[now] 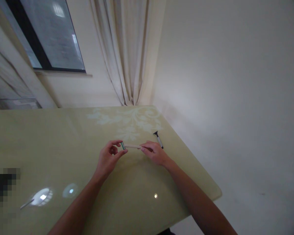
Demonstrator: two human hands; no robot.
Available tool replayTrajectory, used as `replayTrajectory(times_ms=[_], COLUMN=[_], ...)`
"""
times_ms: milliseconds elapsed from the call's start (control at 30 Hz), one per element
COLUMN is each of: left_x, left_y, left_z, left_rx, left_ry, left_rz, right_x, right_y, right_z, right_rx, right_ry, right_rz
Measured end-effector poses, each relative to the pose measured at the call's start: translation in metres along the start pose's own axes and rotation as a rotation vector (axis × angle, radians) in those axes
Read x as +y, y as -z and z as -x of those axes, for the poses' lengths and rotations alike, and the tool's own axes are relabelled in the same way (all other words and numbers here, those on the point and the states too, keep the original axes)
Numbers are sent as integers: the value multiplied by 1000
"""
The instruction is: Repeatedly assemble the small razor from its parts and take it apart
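While it is held over the counter (51,143), pale-handled razor (129,146), green-striped head (122,145) pinched by half-open left hand (109,157), slim handle (134,147) gripped by nearly closed right hand (156,153), black-and-grey razor (159,141) at right.

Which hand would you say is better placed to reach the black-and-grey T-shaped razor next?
Probably the right hand: the razor lies just beyond it, farther from the left hand. Both are occupied, though.

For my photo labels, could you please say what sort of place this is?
Probably a room in a home, judging by the long curtains, the window and the glossy, flower-patterned table.
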State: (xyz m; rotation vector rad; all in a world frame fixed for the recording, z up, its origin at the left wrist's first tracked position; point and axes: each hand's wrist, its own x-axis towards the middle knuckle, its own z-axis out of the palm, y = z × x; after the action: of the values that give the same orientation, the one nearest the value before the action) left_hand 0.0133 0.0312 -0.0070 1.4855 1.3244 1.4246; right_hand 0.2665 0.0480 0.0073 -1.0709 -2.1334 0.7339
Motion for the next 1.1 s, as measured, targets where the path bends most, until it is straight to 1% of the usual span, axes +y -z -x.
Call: replayTrajectory(times_ms=[100,200,300,367,500,633,767,933,1100], left_x=[1,2,4,5,5,2,1,3,3], left_y=[0,-1,-1,-1,-2,-2,-2,-3,-3], left_z=[0,0,0,0,1,1,0,0,1], left_rx=[3,1,4,4,-2,-11,-15,-18,-27], left_ry=[-4,-9,-28,-33,-29,-48,-41,-43,-44], left_rz=[-6,-14,-15,-19,-19,-22,-31,-33,-39], right_x=[2,4,4,5,7,7,7,9,11], right_y=[0,1,1,1,-1,-3,-3,-4,-6], right_z=[-1,-1,-1,-1,-2,-2,-3,-5,-5], right_rx=[-21,19,-22,-37,13,-16,16,-10,36], right_ry=[-2,-30,-14,-19,-52,-43,-87,-69,-89], right_rz=[-13,5,-53,-52,-34,-66,-39,-65,-69])
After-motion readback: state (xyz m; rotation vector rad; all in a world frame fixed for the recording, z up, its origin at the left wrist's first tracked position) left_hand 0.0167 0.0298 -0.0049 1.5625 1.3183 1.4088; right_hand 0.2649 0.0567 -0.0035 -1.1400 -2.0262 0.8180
